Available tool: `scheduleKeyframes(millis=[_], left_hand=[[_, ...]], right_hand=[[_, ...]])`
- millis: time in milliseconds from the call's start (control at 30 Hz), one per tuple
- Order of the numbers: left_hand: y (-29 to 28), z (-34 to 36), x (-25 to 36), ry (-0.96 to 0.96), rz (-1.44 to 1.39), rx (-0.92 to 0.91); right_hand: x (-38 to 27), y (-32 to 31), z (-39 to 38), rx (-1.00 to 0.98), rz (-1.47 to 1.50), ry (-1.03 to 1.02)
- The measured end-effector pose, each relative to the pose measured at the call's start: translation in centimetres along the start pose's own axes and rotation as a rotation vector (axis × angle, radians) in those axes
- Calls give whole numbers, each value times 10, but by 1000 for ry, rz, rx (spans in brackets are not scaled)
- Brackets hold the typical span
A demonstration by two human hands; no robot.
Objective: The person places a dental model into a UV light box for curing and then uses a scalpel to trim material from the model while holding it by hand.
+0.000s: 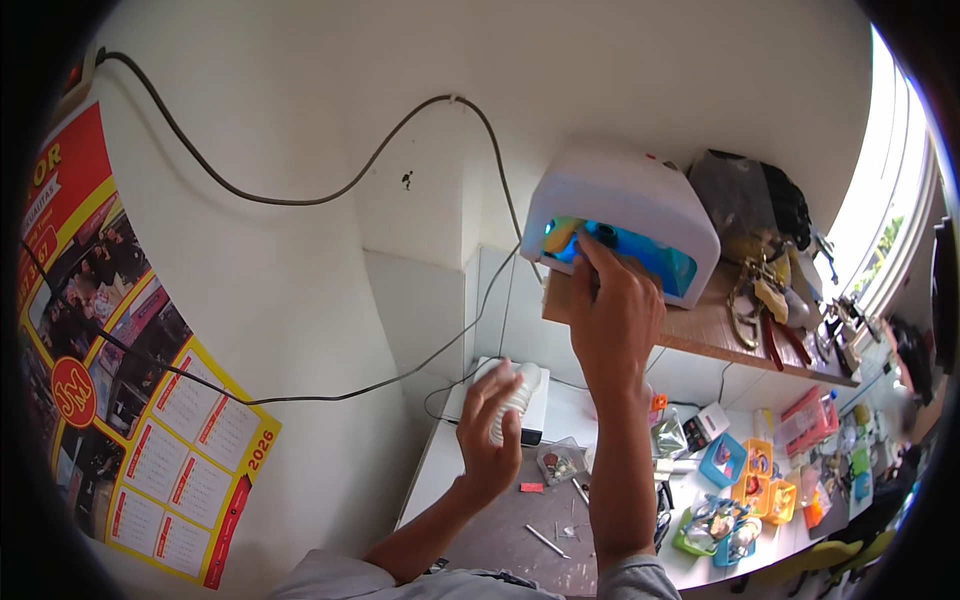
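Right hand (pixel 612 318) raised to the lamp (pixel 622 218), a white domed box with a blue-lit opening, sitting on a wooden shelf (pixel 700 328); fingers reach into the opening's left part; whether they hold anything inside cannot be told. Left hand (pixel 490 425) lower, fingers curled around a white ribbed bottle (pixel 514 398), held upright-ish above the worktop (pixel 500 535); grip closed on it. Black cable (pixel 300 198) loops across the white wall toward the lamp; calendar poster (pixel 120 390) on the wall at left. Behind the bottle a white box (pixel 536 405) on the worktop; small clear tub (pixel 558 462) just right of the left hand; coloured trays (pixel 745 480) with small parts further right; keys and tools (pixel 765 300) on the shelf right of the lamp; window (pixel 880 230) at far right.
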State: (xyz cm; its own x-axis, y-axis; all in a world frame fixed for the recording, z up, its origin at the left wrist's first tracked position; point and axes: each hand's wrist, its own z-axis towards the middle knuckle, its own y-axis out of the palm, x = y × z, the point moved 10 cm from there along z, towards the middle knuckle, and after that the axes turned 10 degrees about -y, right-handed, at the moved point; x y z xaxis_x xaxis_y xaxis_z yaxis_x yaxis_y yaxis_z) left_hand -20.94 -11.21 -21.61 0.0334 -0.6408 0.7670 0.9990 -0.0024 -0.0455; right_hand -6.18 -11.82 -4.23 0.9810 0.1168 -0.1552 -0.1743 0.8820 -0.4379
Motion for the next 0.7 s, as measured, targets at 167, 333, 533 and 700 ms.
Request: scheduleKeyframes(millis=[167,333,533,700], left_hand=[[-9,-74,-30,-234,-54,-244],[2,-160,-69,-405,-68,-592],[4,-193,-84,-386,-54,-844],[7,-169,-83,-387,-37,-835]], right_hand=[[-4,5,-1,16,-9,2],[-10,6,-1,27,-55,-5],[-17,3,0,72,-58,-46],[-15,3,-1,62,-66,-64]])
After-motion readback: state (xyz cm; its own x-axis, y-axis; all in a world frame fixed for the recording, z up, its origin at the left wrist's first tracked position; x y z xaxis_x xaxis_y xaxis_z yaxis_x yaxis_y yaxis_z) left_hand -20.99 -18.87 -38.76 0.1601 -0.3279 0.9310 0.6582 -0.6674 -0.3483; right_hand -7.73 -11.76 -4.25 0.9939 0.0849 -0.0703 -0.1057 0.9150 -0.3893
